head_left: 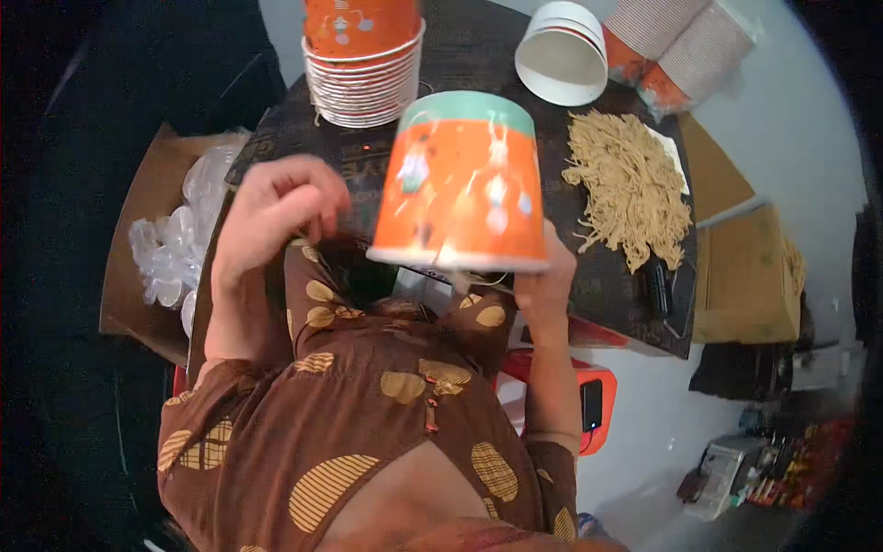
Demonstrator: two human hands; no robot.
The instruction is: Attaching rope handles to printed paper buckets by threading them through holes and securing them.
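In my right hand [546, 276] is an orange paper bucket [464, 189] with a green band and small printed figures. It is upside down, its white rim lowermost, and my fingers grip it at the right side of that rim. A short bit of pale cord [460, 278] shows under the rim. My left hand [280, 207] hovers to the left of the bucket, apart from it. Its fingers are curled in and slightly blurred; whatever lies between them, if anything, is hidden.
A stack of nested orange buckets [363, 87] stands behind on the dark table [469, 55]. White tubs [563, 60], a heap of tan cords [630, 184] and a black tool [658, 290] lie rightward. Left is a carton [138, 276] of clear plastic pieces; right, a red stool [596, 437].
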